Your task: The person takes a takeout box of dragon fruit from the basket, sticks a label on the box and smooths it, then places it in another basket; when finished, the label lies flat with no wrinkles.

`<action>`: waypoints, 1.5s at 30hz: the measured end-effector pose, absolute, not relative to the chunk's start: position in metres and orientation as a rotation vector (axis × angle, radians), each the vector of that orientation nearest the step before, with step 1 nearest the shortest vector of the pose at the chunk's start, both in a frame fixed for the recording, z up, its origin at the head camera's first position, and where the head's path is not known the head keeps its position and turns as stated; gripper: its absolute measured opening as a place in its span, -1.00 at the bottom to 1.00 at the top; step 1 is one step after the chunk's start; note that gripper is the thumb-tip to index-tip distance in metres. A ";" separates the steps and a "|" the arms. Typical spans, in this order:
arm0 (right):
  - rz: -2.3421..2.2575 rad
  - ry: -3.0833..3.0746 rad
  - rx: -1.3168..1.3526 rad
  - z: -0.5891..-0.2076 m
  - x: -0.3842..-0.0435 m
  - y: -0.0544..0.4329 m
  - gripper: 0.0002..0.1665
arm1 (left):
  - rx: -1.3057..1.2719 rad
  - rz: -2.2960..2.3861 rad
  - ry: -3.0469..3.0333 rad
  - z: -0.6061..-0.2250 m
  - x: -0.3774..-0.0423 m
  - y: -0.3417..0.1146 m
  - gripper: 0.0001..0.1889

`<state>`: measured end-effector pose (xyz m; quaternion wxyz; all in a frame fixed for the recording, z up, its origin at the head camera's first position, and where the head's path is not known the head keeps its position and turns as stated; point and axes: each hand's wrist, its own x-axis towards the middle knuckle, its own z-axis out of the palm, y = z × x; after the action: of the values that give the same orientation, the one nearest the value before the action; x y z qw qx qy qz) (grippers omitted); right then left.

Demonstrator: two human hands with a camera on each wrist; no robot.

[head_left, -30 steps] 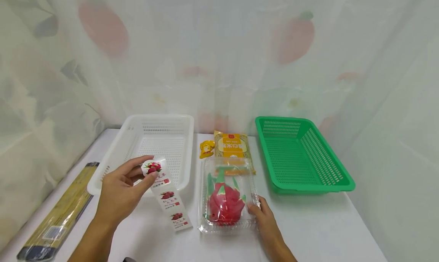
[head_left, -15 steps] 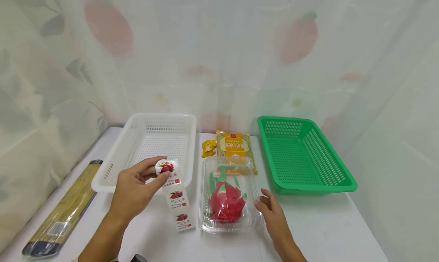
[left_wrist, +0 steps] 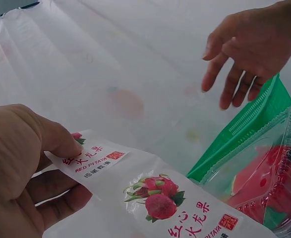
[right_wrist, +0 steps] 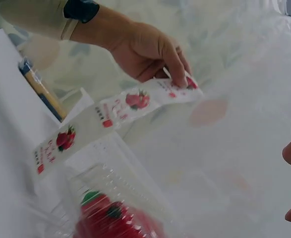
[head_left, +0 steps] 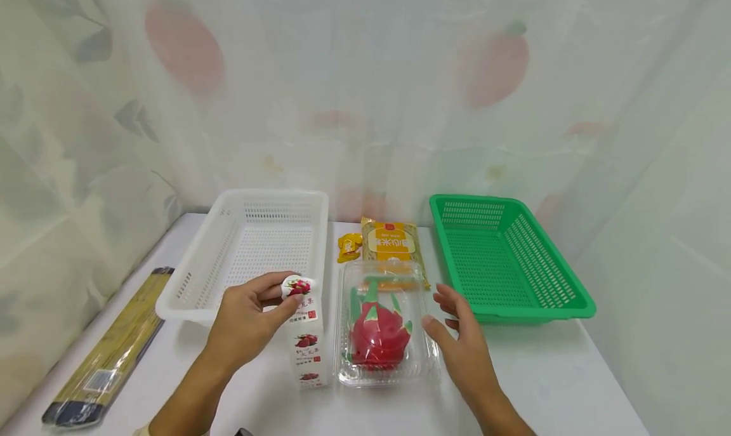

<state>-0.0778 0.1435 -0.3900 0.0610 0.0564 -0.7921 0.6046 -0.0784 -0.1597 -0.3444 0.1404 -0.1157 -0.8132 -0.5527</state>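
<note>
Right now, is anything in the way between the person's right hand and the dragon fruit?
Yes: the clear plastic clamshell box. The red dragon fruit sits inside it, so the see-through plastic comes between the fruit and the right hand beside it.

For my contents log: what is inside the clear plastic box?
The clear plastic box holds one red dragon fruit with green-tipped scales, visible through the plastic. The fruit's underside and whatever lies beneath it are hidden.
</note>
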 end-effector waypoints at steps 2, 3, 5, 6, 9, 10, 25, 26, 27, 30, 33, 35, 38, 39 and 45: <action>1.824 -2.379 0.237 -0.383 -0.080 0.139 -0.38 | -0.336 -1.604 -2.372 -0.344 -0.077 -0.157 -0.72; 1.838 -2.364 0.263 -0.380 -0.081 0.137 -0.39 | -0.342 -1.608 -2.381 -0.344 -0.077 -0.156 -0.72; 1.868 -2.348 0.305 -0.374 -0.083 0.131 -0.39 | -0.349 -1.629 -2.396 -0.344 -0.075 -0.153 -0.72; 1.882 -2.345 0.324 -0.372 -0.085 0.128 -0.39 | -0.352 -1.632 -2.401 -0.344 -0.075 -0.152 -0.72; 1.927 -2.347 0.368 -0.367 -0.089 0.118 -0.42 | -0.366 -1.654 -2.409 -0.344 -0.074 -0.149 -0.72; 1.930 -2.353 0.385 -0.365 -0.091 0.114 -0.42 | -0.371 -1.658 -2.415 -0.344 -0.074 -0.148 -0.72; 1.960 -2.342 0.680 -0.354 -0.105 0.060 -0.62 | -0.454 -1.661 -2.453 -0.344 -0.071 -0.142 -0.73; 1.967 -2.347 0.688 -0.353 -0.105 0.058 -0.64 | -0.466 -1.658 -2.450 -0.344 -0.071 -0.142 -0.73; 1.970 -2.351 0.699 -0.353 -0.105 0.057 -0.66 | -0.478 -1.649 -2.446 -0.344 -0.072 -0.142 -0.73; 1.967 -2.350 0.737 -0.351 -0.106 0.052 -0.70 | -0.514 -1.625 -2.428 -0.344 -0.073 -0.141 -0.74; 1.953 -2.347 0.762 -0.351 -0.106 0.048 -0.72 | -0.540 -1.600 -2.413 -0.345 -0.074 -0.141 -0.73; 1.954 -2.343 0.771 -0.350 -0.106 0.047 -0.73 | -0.544 -1.603 -2.411 -0.346 -0.074 -0.141 -0.73; 1.963 -2.342 0.780 -0.349 -0.104 0.045 -0.76 | -0.532 -1.614 -2.413 -0.347 -0.074 -0.141 -0.72; 1.968 -2.341 0.782 -0.348 -0.104 0.044 -0.76 | -0.529 -1.619 -2.413 -0.347 -0.073 -0.141 -0.72; 1.961 -2.329 0.779 -0.349 -0.103 0.043 -0.86 | -0.513 -1.627 -2.429 -0.346 -0.072 -0.140 -0.72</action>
<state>-0.1032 0.0425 -0.3489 -0.0006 0.2479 -0.7411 0.6239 -0.0724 -0.1404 -0.3464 0.0866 -0.1722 -0.8153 -0.5461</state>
